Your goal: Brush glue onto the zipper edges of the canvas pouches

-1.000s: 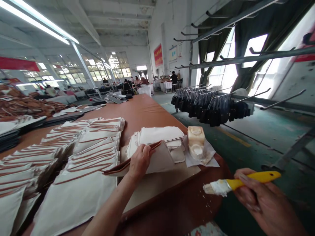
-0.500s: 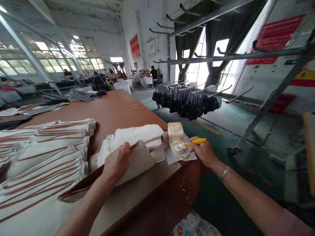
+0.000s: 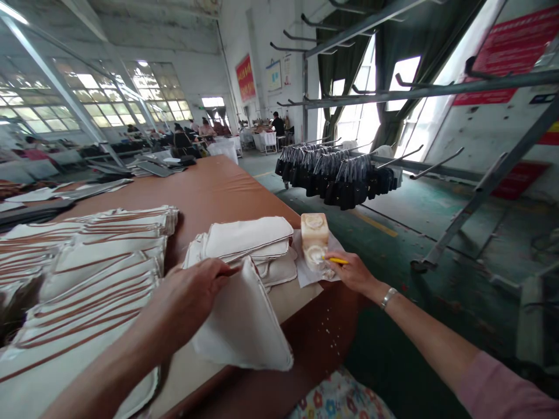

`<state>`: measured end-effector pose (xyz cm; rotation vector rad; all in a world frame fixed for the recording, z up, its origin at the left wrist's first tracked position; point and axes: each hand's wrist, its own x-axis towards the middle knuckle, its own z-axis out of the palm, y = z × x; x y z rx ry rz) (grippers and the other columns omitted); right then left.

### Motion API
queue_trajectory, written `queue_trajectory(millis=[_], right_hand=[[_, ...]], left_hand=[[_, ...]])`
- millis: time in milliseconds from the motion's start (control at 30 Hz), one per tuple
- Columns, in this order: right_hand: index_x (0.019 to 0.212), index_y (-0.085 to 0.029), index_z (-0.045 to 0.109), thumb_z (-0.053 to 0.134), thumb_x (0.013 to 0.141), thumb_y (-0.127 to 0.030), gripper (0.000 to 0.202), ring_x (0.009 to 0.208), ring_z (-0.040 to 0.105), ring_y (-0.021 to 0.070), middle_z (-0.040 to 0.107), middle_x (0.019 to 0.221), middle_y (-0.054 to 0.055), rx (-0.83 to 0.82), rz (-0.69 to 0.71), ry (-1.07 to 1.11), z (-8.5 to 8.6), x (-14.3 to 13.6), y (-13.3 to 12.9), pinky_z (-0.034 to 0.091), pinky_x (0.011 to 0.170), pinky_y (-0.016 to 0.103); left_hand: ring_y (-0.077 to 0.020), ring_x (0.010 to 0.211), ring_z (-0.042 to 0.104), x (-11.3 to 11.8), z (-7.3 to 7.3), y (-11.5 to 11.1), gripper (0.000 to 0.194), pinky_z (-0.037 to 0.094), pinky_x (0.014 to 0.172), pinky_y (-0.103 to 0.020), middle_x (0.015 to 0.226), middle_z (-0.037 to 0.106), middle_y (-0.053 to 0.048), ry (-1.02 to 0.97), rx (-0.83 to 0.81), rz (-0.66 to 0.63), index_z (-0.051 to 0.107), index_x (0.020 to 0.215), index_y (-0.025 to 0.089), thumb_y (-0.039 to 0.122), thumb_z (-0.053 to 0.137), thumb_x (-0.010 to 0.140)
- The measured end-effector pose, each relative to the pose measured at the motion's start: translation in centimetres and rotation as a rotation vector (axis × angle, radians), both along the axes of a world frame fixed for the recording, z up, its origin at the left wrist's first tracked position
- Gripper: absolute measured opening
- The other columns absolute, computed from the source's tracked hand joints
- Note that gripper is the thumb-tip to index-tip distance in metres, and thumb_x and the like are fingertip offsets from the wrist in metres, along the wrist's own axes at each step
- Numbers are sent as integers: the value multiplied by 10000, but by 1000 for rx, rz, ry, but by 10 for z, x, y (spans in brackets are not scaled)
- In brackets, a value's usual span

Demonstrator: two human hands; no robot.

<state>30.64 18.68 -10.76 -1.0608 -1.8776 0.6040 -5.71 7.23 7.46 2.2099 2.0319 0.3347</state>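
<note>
My left hand (image 3: 198,297) pinches the upper corner of a cream stitched fabric piece (image 3: 248,326), which hangs tilted over the table's front edge. Behind it lies a stack of folded cream fabric pieces (image 3: 251,235). My right hand (image 3: 356,272) grips a yellow-handled brush (image 3: 338,261). The brush's tip is at the white paste in the lower opening of a cream plastic container (image 3: 314,226). Under the container is a white sheet (image 3: 304,278).
Rows of cream pieces with brown edges (image 3: 96,291) cover the left of the brown table (image 3: 218,186). Dark flat pieces lie farther back. A metal rack (image 3: 419,96) with black hanging items (image 3: 340,180) stands to the right. Several people sit working in the distance.
My left hand has lifted the fabric piece off toward me, turning its pale face outward. My right hand stays at the container, the brush now tilted differently. The view has shifted slightly.
</note>
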Motion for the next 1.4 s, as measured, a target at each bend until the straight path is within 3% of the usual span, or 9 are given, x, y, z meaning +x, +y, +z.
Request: queue_trajectory(millis=[167,400,533,633,767,900,1067,1267,1400], right_hand=[[986,-251,749,653,889,-374,184,986,695,268,751,1053,77,11,15,36,2,9,-26,523,926,387],[982,-194,646,521,960,-548,377,517,660,232,702,682,67,-132,-257,263,-10,1,-17,543,493,328],[933,-185,635,604,911,-560,377,475,633,212,683,638,59,-163,-346,321,-1,2,-26,504,454,299],[962,-187,634,605,929,-530,345,475,592,159,660,641,25,-145,-357,420,27,-2,-47,471,458,255],[888,-196,609,626,940,-469,278,402,417,97,492,514,-60,-142,-179,708,78,-22,-85,324,384,207],[888,-207,607,603,965,-444,249,397,429,108,486,487,-66,-132,-42,612,111,-46,-117,342,403,223],[869,-216,642,562,987,-422,251,489,560,149,571,527,-34,-7,-57,336,116,-63,-123,462,562,269],[890,-226,636,554,991,-416,230,496,571,163,577,550,-30,74,-201,343,117,-55,-127,462,568,286],[892,-222,636,559,990,-379,201,480,551,147,557,537,-38,67,-118,325,118,-56,-138,448,543,269]], left_hand=[[-232,919,674,40,-38,-16,274,416,703,-284,1048,730,-47,65,-2,-1,669,1027,269,300,403,971],[-223,828,659,50,-71,-13,225,452,713,-284,863,738,-40,-200,167,7,698,953,250,270,474,944],[-211,828,657,50,-73,-15,227,477,751,-289,861,752,-26,-409,133,-4,756,958,238,337,561,896],[-207,824,651,53,-72,-19,268,473,723,-286,876,747,-29,-519,74,0,783,969,241,401,588,880],[-202,831,645,61,-70,-22,290,471,741,-288,885,729,-46,-607,47,-4,787,971,221,406,579,888],[-210,871,647,70,-68,-26,282,475,788,-302,932,730,-53,-620,28,-9,786,966,214,385,576,885],[-215,859,644,77,-69,-34,305,484,753,-308,925,723,-60,-607,-12,-18,788,979,219,400,557,899],[-200,831,637,80,-71,-41,266,491,734,-293,882,706,-42,-587,40,-27,793,953,241,382,576,891],[-197,829,637,82,-74,-42,240,488,731,-286,856,693,-42,-580,80,-45,783,929,226,349,580,892]])
